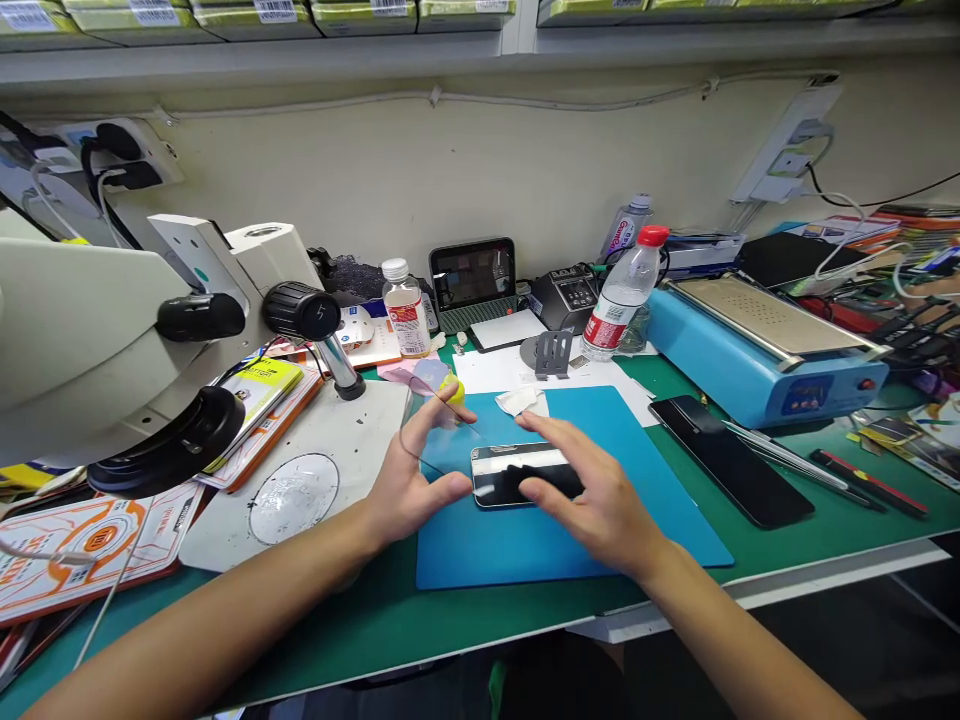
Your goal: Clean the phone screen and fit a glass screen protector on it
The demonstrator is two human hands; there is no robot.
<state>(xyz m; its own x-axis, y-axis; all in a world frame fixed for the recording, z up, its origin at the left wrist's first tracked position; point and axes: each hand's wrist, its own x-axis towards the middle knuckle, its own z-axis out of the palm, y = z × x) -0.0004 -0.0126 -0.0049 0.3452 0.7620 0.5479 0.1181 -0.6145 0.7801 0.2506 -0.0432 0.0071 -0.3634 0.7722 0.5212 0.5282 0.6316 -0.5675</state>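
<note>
A phone (pixel 495 490) with a dark, reflective screen lies on the blue mat (pixel 480 560), between my two hands. My left hand (pixel 412 470) is at its left end, thumb pointing toward the phone. A thin clear sheet with a dark outline (pixel 411 440) shows at my left fingers and appears held there; its exact grip is hard to see. My right hand (pixel 600 490) arches over the phone's right part, thumb and index finger apart. Whether its thumb touches the screen I cannot tell. A crumpled white wipe (pixel 523 401) lies just beyond the phone.
A microscope (pixel 97 350) stands on the left over its pale base (pixel 217 530). To the right are a black phone-shaped panel (pixel 739 470), tweezers (pixel 810 465) and a blue heating plate machine (pixel 750 350). Bottles (pixel 622 295), a small screen (pixel 474 275) and a grey stand (pixel 553 355) line the back.
</note>
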